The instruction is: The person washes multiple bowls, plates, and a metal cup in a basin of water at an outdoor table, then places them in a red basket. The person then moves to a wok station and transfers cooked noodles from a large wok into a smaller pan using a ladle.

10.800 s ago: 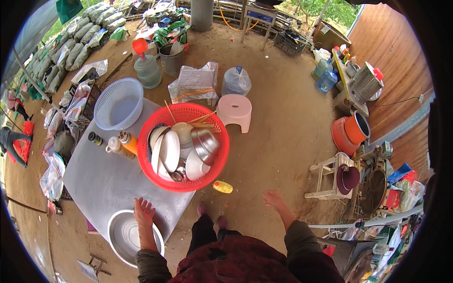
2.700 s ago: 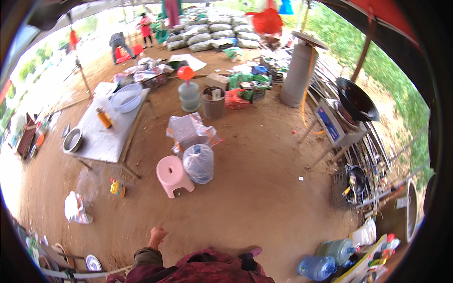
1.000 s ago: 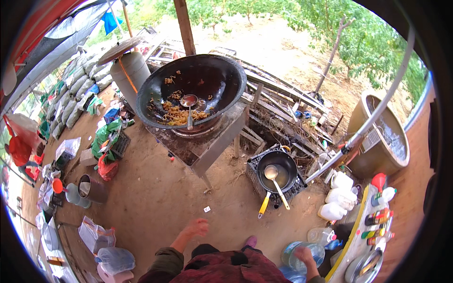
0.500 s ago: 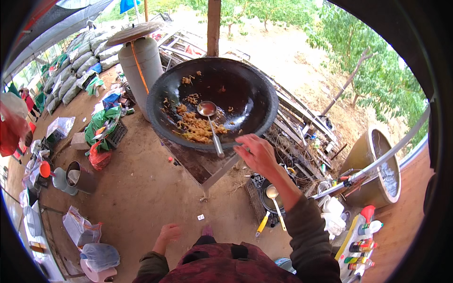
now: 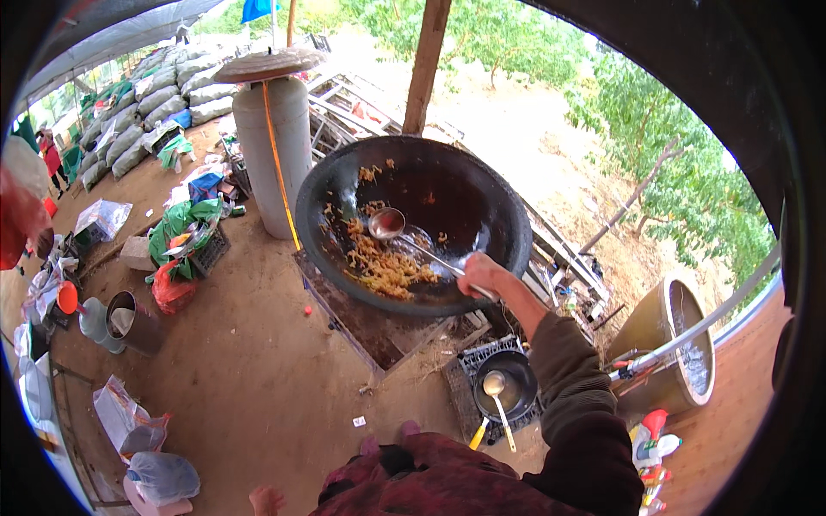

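Note:
My right hand (image 5: 483, 277) is closed round the handle of a metal ladle (image 5: 430, 255) at the near right rim of a large black wok (image 5: 469, 185). The ladle's round bowl (image 5: 387, 224) rests inside the wok, at the edge of some golden-brown shredded food (image 5: 383, 265). Smaller bits of that food cling to the wok's far left wall. My left hand (image 5: 267, 499) hangs low at the bottom edge of the view, away from the wok; its fingers are partly cut off and blurred.
A tall grey cylinder (image 5: 274, 155) with a round lid stands behind the wok's left. At right are a small pan (image 5: 516, 378) with a spoon on a black crate, and a big tub (image 5: 658, 344). Bags and bins lie at left; a wooden post (image 5: 426, 69) rises behind.
My right hand has gone from hovering open by the rim to gripping the ladle's handle, which has swung rightward. My left hand has dropped lower. The view has shifted.

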Motion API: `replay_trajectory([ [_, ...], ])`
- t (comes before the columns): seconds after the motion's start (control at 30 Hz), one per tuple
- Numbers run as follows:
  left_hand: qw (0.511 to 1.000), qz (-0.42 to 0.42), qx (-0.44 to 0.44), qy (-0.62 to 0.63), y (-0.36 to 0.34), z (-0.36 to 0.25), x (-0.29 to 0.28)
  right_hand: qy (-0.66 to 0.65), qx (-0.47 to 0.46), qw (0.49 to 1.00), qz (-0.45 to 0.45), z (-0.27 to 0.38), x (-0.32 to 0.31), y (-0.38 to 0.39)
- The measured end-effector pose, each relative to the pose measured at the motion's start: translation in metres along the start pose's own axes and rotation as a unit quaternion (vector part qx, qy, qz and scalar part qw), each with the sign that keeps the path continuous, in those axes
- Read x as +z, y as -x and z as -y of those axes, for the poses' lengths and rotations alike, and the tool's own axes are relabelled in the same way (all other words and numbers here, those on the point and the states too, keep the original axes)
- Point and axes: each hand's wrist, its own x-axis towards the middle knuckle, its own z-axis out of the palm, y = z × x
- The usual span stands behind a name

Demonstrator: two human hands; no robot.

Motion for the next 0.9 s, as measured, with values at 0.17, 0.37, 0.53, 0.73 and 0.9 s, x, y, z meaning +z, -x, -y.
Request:
replay_trajectory([
  [0.17,1.0,-0.025,-0.015,-0.008,0.005,0.024,0.02,0.325,0.014,0.911,-0.255,0.002,-0.016,-0.017],
  [0.37,0.999,-0.027,0.026,-0.009,0.033,0.004,0.09,0.261,-0.043,0.903,-0.337,0.016,-0.019,-0.105],
  [0.53,0.999,-0.028,0.038,-0.025,0.06,0.018,0.123,0.385,-0.129,0.862,-0.302,0.018,0.009,-0.111],
  [0.73,0.997,-0.042,0.048,-0.041,0.088,0.058,0.105,0.455,-0.223,0.862,0.021,-0.025,-0.052,0.011],
  [0.9,0.939,-0.046,0.227,-0.252,0.11,0.069,0.089,0.342,-0.238,0.901,-0.117,-0.04,-0.096,0.006],
])
